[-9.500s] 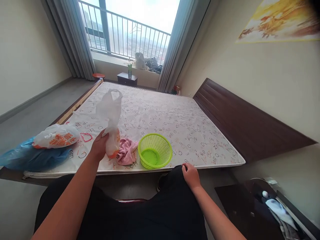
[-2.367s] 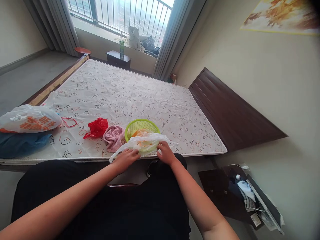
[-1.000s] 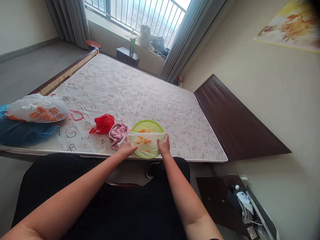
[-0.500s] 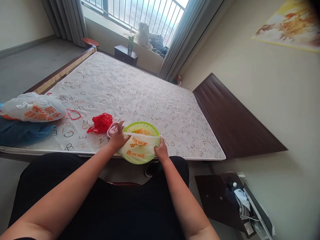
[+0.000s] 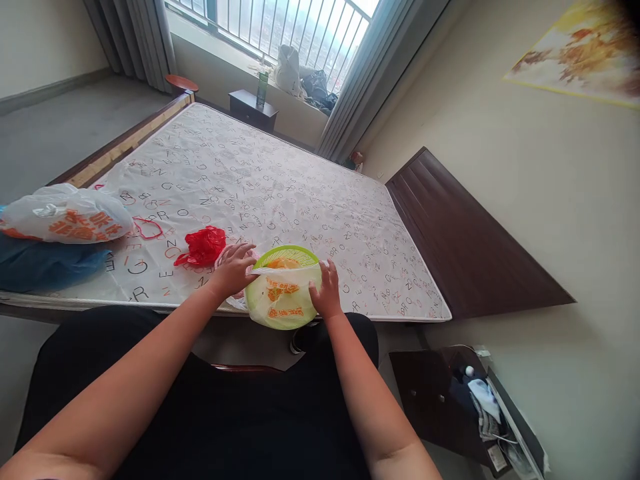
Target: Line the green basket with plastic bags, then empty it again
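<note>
Head view: over the basket (image 5: 300, 250) at the mattress (image 5: 380, 283) edge, a likely light, slippery bag (image 5: 283, 301) is stretched, best held by its rim; by left hand (image 5: 232, 269) and right hand (image 5: 327, 293), fingers parted, it is touched; pinching cannot be told.

This is a bedroom, by the look of it in a home. A large mattress (image 5: 280, 180), bare of sheets, fills the middle, with a dark wooden headboard (image 5: 470, 247) against the wall at three o'clock. A barred window (image 5: 295, 30) stands at twelve, between grey curtains at ten (image 5: 135, 50) and one (image 5: 367, 83). A small nightstand (image 5: 253, 110) with a green vase (image 5: 261, 90) sits at eleven, a painting (image 5: 585, 57) hangs at two, and a dark cabinet (image 5: 430, 393) bears folded cloth (image 5: 484, 398) between four and five.
</note>
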A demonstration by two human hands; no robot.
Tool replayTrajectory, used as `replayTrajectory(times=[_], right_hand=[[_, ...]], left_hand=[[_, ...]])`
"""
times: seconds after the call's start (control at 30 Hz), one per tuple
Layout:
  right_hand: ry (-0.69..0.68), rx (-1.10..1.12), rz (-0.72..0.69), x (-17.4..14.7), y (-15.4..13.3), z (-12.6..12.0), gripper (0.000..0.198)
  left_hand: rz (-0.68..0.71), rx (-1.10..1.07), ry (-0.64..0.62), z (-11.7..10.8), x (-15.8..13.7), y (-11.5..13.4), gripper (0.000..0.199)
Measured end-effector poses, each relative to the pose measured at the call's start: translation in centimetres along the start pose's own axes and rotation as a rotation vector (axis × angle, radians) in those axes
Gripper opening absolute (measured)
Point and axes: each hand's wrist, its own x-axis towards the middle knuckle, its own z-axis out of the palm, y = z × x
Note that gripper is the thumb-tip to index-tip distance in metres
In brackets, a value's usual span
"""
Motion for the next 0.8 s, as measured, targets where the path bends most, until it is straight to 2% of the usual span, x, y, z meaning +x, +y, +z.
replayTrajectory(times=[0.13,0.23,0.33,0.5,0.6,0.7,0.8], right_hand=[[-0.068,-0.086,0.019,1.9,0.6,0.0,0.046],[-0.122,-0.136,0.037,3.0,1.1,0.0,0.025],[-0.095,-0.130,0.041,3.7,1.5,0.0,0.014],[0.036,0.040,0.089,3.9,1.4,-0.2,0.016],[0.090,0.184,0.221,3.9,1.1,-0.2,0.022],[0.047,0.373,0.365,3.9,0.8,-0.2,0.029],[-0.066,0.609,0.460,4.2,0.8,-0.1,0.033]], left_hand=[[0.030,-0.120,-0.110,0.6,0.0,-0.2,0.037],[-0.054,-0.153,-0.075,1.1,-0.1,-0.1,0.052],[-0.078,-0.148,-0.067,1.4,-0.3,0.2,0.059],[-0.014,-0.216,0.020,1.6,-0.7,1.5,0.051],[-0.088,-0.264,0.097,1.9,-1.2,2.5,0.040],[-0.155,-0.323,0.125,2.2,-1.3,2.9,0.032],[-0.252,-0.491,0.109,2.5,-1.0,2.8,0.032]])
